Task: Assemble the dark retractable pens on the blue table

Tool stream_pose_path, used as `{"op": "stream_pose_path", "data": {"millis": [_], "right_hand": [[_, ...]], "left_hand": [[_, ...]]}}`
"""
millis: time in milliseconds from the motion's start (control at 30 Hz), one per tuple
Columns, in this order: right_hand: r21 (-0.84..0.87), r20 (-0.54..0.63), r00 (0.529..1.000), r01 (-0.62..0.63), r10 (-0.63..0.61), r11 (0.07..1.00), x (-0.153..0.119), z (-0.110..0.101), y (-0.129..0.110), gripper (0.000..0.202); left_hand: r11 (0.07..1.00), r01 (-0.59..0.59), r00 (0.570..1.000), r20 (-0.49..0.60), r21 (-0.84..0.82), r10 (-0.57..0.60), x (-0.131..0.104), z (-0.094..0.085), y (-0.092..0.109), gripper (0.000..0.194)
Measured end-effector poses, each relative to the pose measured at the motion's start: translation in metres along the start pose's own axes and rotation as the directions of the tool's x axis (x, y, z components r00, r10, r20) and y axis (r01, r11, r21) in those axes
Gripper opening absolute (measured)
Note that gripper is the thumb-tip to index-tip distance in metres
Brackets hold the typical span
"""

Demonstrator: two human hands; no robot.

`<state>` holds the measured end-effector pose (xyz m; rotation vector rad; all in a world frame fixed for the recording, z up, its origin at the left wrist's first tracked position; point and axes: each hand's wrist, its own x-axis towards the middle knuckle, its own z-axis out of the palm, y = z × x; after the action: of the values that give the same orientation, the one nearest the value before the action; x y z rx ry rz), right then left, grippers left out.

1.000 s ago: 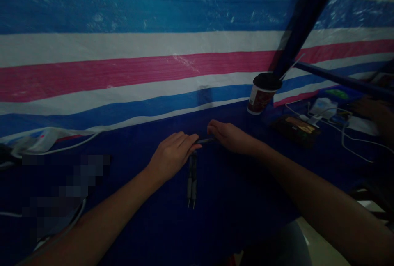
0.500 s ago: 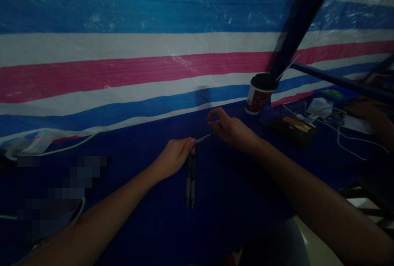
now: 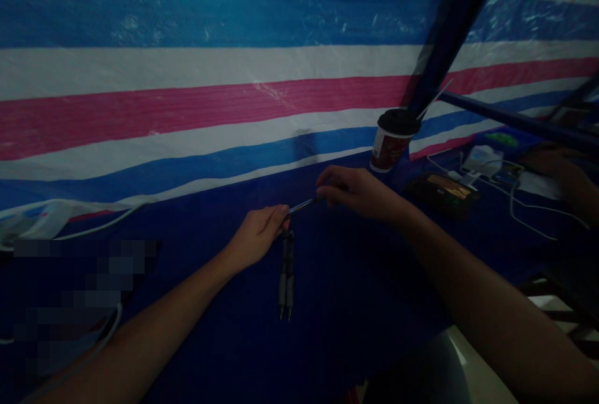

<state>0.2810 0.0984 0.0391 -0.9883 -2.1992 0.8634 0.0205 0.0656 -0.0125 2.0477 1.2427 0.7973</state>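
Observation:
Above the dark blue table [image 3: 337,310], my left hand [image 3: 259,234] is closed on one end of a slim pen [image 3: 302,206]. My right hand [image 3: 353,191] pinches the pen's other end with thumb and forefinger, so it spans the gap between both hands. The pen is slightly tilted, its right end higher. Just below my left hand, two dark pens with grey grips [image 3: 286,279] lie side by side on the table, tips toward me. The fingers hide both ends of the held pen.
A lidded paper cup [image 3: 392,141] with a straw stands at the back beside a blue post. To the right are a dark packet [image 3: 442,193], white cables [image 3: 512,204] and another person's hand [image 3: 550,161]. A striped sheet [image 3: 210,73] hangs behind; a plastic bag [image 3: 40,220] lies left.
My right hand has closed its fingers on the pen's right end; before, they were more spread above it. The view has shifted slightly. The two lying pens have stayed put.

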Motion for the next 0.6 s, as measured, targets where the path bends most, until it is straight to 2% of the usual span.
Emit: {"op": "stream_pose_path", "data": {"millis": [33, 133, 267, 400, 500, 600], "right_hand": [[-0.013, -0.001, 1.0, 0.011, -0.011, 1.0, -0.0004, -0.0008, -0.0001, 0.022], [0.008, -0.013, 0.999, 0.044, -0.043, 0.999, -0.0011, -0.0028, 0.0003, 0.042], [0.0, -0.009, 1.0, -0.015, 0.015, 1.0, -0.0009, -0.0034, 0.0, 0.029], [-0.005, -0.006, 0.999, 0.037, -0.037, 0.999, -0.0008, -0.0016, -0.002, 0.047], [-0.006, -0.03, 0.999, -0.04, 0.04, 0.999, -0.0005, -0.0009, -0.0018, 0.032], [0.006, -0.045, 0.999, -0.022, 0.022, 1.0, 0.0001, -0.002, 0.0002, 0.024]], "left_hand": [[1.0, 0.001, 1.0, -0.001, -0.001, -0.001, 0.0, 0.0001, -0.0005, 0.057], [1.0, 0.007, 1.0, -0.013, -0.006, -0.008, 0.0001, 0.0004, -0.0022, 0.057], [1.0, 0.01, 1.0, -0.013, -0.014, -0.01, -0.0001, 0.0, -0.0024, 0.056], [0.999, 0.019, 1.0, -0.009, -0.026, -0.02, -0.0006, -0.0008, 0.0, 0.056], [0.999, 0.026, 1.0, -0.01, -0.032, -0.026, -0.0006, -0.0007, 0.0012, 0.056], [0.999, 0.031, 0.999, -0.018, -0.038, -0.032, -0.0005, -0.0004, 0.0008, 0.057]]}}
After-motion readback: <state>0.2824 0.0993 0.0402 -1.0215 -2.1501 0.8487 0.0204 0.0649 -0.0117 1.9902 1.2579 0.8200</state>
